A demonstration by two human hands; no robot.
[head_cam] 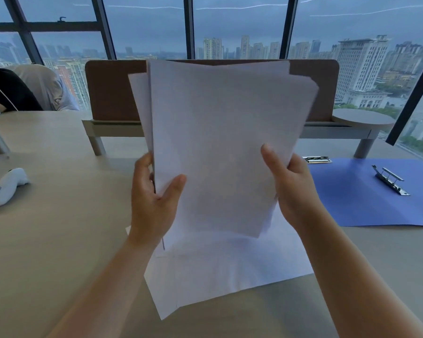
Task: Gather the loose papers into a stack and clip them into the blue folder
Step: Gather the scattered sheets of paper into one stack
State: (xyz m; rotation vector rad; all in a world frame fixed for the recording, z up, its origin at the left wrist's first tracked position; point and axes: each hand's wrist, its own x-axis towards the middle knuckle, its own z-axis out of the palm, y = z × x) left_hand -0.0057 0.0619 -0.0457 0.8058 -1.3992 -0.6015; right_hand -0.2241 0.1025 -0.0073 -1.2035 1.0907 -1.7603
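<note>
Papers [220,142] stood uneven, pinched between left hand [152,198] and right hand [291,189] above more sheets [230,269] on the desk [59,240]; the blue folder [366,198] lay open alongside, nothing clipped yet.

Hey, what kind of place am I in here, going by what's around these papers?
Most likely a high-rise office. A long pale wooden desk carries a brown divider panel, floor-to-ceiling dark-framed windows look down on city towers, and an open blue folder with metal clips lies beside the white paper stack held in both hands.
</note>
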